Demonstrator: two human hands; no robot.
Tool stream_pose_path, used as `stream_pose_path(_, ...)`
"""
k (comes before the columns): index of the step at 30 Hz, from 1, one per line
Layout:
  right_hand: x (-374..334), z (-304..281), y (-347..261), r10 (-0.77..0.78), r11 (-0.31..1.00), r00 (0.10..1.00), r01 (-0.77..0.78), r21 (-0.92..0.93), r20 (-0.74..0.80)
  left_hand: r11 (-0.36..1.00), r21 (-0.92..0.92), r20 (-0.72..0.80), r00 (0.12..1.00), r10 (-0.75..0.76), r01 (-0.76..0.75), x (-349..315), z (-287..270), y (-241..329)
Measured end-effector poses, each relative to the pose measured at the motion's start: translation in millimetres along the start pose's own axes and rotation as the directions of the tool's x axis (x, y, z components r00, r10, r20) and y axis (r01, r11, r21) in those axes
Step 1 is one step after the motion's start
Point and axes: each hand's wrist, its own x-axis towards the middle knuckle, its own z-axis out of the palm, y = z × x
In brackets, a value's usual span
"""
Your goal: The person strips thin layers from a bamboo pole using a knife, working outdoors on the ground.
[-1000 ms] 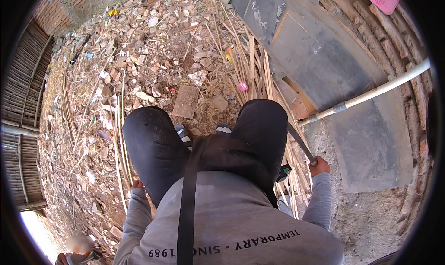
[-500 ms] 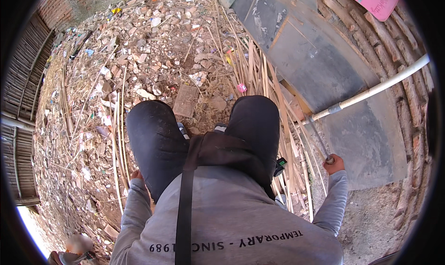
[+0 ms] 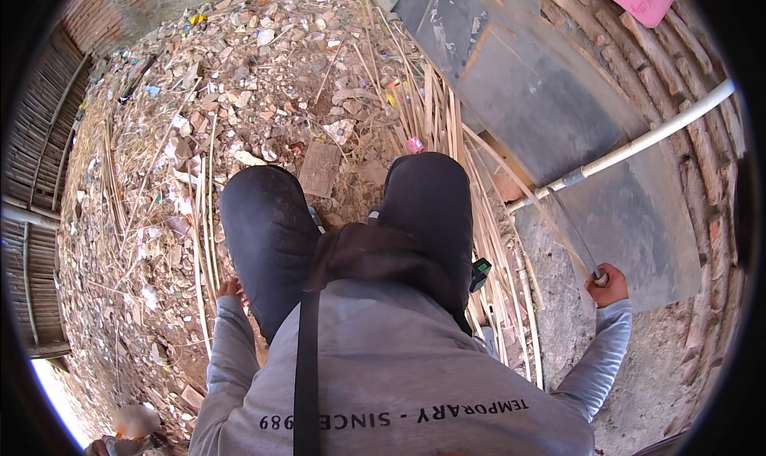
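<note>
1. Head view: the right hand (image 3: 610, 287) is raised out to the person's right; its fingers are curled tight round the handle of a thin curved blade (image 3: 573, 231); the blade rises from the fist toward the white pipe (image 3: 638, 145), in front of the dark metal sheet (image 3: 542, 97).
2. The left hand (image 3: 231, 288) hangs low beside the left knee (image 3: 267, 217); it is mostly hidden, so I cannot tell how its fingers stand; it is close to loose bamboo strips (image 3: 201, 240) lying on the rubble.
3. More split strips lie piled at the right knee, along the brick wall (image 3: 678, 65).
</note>
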Motion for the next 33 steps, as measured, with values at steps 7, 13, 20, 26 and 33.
stream_pose_path(7,-33,-31,2,0.024,0.985,0.997,-0.036,-0.168,-0.075,0.993,0.011,0.051,0.992,0.114,-0.115,25,7,-4)
stream_pose_path(13,-68,-59,37,0.083,0.953,0.988,-0.118,-0.279,-0.132,0.989,-0.032,-0.052,0.989,0.141,-0.142,32,28,8)
stream_pose_path(20,-129,-96,68,0.082,0.994,0.971,-0.096,-0.051,-0.224,0.957,-0.079,-0.008,0.960,0.281,-0.280,15,74,97)
stream_pose_path(26,-129,-99,31,0.023,0.961,0.972,0.043,0.272,-0.233,0.528,0.030,0.093,0.528,0.844,-0.849,-38,148,204)
stream_pose_path(33,-66,-66,-45,-0.236,0.893,0.971,0.230,0.388,-0.034,-0.398,0.267,0.480,-0.237,0.845,-0.878,-246,206,302)
